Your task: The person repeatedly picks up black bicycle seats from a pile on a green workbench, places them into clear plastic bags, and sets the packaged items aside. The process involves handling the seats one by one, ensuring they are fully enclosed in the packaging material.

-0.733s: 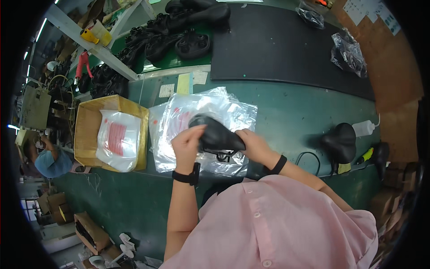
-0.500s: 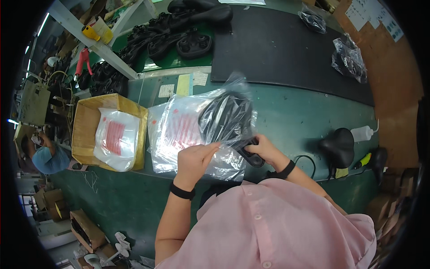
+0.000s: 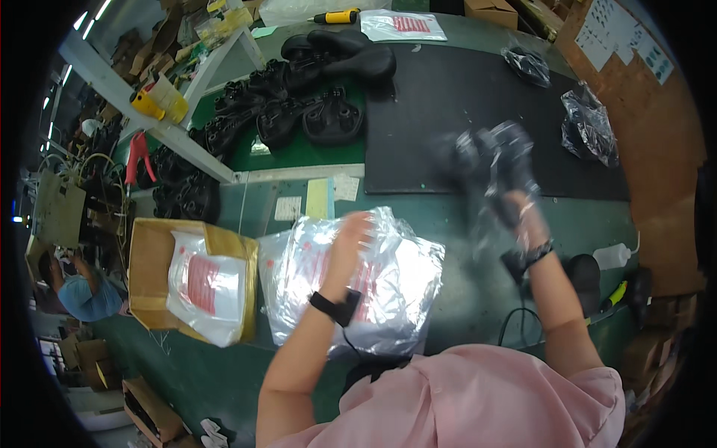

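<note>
My right hand (image 3: 529,224) grips a black bicycle saddle (image 3: 508,153) wrapped in a clear plastic bag. The saddle is over the near edge of a black mat (image 3: 448,89), blurred by motion. My left hand (image 3: 347,250) hovers over a pile of clear plastic bags (image 3: 396,299) with red print. Its fingers look stretched out, though smeared, and nothing shows in them. Two more bagged saddles (image 3: 588,123) (image 3: 526,66) lie on the mat's right part.
A yellow-brown box (image 3: 142,280) with more bags stands left of the pile. Several bare black saddles (image 3: 334,116) lie beyond, beside a white frame post (image 3: 187,145). At right are a saddle (image 3: 582,280) and a white bottle (image 3: 612,257). A wooden panel (image 3: 665,187) borders the table.
The bagged saddle has moved away from the bag pile to the right and farther off, in my right hand. My left hand has let go of the bag's edge and risen over the pile.
</note>
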Action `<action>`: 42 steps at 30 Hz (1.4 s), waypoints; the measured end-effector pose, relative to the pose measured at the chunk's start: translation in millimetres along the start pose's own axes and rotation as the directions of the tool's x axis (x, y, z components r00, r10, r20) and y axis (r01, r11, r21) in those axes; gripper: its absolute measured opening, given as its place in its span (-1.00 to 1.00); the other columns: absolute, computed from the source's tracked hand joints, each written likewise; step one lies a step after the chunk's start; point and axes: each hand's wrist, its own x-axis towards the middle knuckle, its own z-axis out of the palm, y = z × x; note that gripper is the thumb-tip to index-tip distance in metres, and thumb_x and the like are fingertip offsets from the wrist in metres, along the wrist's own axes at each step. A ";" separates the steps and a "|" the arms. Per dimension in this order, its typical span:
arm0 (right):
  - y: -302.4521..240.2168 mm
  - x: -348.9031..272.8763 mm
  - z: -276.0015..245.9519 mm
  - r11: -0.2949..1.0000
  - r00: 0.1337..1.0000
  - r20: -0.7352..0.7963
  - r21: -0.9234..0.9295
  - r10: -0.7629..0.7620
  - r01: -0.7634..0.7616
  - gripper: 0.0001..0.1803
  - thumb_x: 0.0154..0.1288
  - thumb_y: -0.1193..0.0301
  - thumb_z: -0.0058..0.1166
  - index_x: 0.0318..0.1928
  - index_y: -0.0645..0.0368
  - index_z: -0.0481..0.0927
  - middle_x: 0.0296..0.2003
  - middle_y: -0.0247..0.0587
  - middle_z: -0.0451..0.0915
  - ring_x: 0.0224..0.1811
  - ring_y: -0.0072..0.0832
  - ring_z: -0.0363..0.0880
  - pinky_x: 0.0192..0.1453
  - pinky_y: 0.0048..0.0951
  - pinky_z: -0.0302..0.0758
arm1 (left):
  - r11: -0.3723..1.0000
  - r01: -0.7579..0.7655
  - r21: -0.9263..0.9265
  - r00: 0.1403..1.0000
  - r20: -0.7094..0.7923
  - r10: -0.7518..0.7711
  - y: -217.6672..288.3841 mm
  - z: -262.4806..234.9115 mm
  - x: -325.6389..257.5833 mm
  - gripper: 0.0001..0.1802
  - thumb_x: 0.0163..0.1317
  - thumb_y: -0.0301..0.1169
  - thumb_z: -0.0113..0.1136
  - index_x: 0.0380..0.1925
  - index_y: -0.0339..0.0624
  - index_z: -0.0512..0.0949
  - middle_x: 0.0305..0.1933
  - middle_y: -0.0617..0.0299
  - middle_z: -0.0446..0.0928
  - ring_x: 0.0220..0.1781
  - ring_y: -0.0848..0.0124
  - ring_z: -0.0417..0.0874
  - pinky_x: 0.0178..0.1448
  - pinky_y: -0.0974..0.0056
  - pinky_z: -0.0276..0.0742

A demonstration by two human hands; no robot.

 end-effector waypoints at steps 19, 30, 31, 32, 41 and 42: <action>150.1 -9.1 97.3 0.973 0.919 0.320 -0.090 0.229 -0.211 -0.66 0.42 0.31 -0.04 0.07 0.28 0.51 -0.14 -0.11 0.63 -0.17 -0.43 0.64 -0.12 -0.48 0.59 | 0.984 -0.007 -0.180 0.900 -0.431 -0.072 -79.2 -64.8 277.6 -0.49 0.21 -0.29 0.00 0.07 -0.39 0.19 -0.39 0.04 0.49 -0.69 0.37 0.47 -0.67 0.29 0.41; 74.3 -29.0 -4.9 0.865 0.572 0.780 0.081 0.255 -0.496 -0.19 0.16 0.30 0.20 0.35 0.28 0.13 0.06 0.11 0.53 -0.14 -0.06 0.68 -0.33 -0.11 0.72 | 0.914 0.038 0.403 0.958 0.245 -0.148 17.3 -29.0 -16.8 -0.21 0.11 -0.35 0.03 0.39 -0.22 0.08 -0.16 -0.23 0.57 -0.12 0.02 0.66 -0.01 0.20 0.50; 60.9 -51.3 -6.5 0.900 0.628 0.724 0.025 0.284 -0.436 -0.21 0.04 0.34 0.29 0.25 0.36 0.23 -0.02 0.12 0.56 -0.23 0.03 0.68 -0.40 -0.20 0.72 | 0.910 -0.001 0.414 0.959 0.257 -0.116 18.4 -24.7 -25.8 -0.21 0.11 -0.34 0.03 0.38 -0.22 0.09 -0.14 -0.23 0.57 -0.07 0.00 0.65 0.02 0.20 0.49; 49.3 -66.4 -13.1 0.903 0.521 0.776 -0.139 0.354 -0.407 -0.19 0.01 0.34 0.32 0.24 0.36 0.25 -0.01 0.09 0.56 -0.17 -0.05 0.67 -0.31 -0.25 0.70 | 0.904 -0.037 0.425 0.957 0.275 -0.090 17.3 -20.7 -35.1 -0.21 0.11 -0.34 0.04 0.38 -0.22 0.09 -0.12 -0.23 0.57 -0.03 -0.02 0.64 0.05 0.21 0.48; 70.9 -164.1 -57.6 0.919 0.651 0.720 0.047 0.240 -0.392 -0.43 0.25 0.13 0.09 0.10 0.31 0.39 -0.29 -0.03 0.58 -0.47 -0.33 0.57 -0.57 -0.43 0.43 | 0.836 -0.043 0.547 0.987 -0.107 0.121 -16.5 58.5 -44.5 -0.60 0.27 -0.20 0.17 0.02 -0.17 0.48 -0.63 0.09 0.49 -0.52 0.11 0.54 -0.35 0.12 0.42; 85.5 -165.8 -63.5 0.917 0.698 0.690 0.128 0.191 -0.378 -0.46 0.30 0.10 0.02 0.07 0.31 0.40 -0.31 0.01 0.58 -0.53 -0.31 0.55 -0.62 -0.41 0.39 | 0.772 -0.059 0.633 0.991 -0.057 0.123 -30.2 73.3 -62.3 -0.62 0.25 -0.22 0.19 -0.01 -0.20 0.48 -0.60 0.11 0.48 -0.50 0.18 0.54 -0.32 0.16 0.43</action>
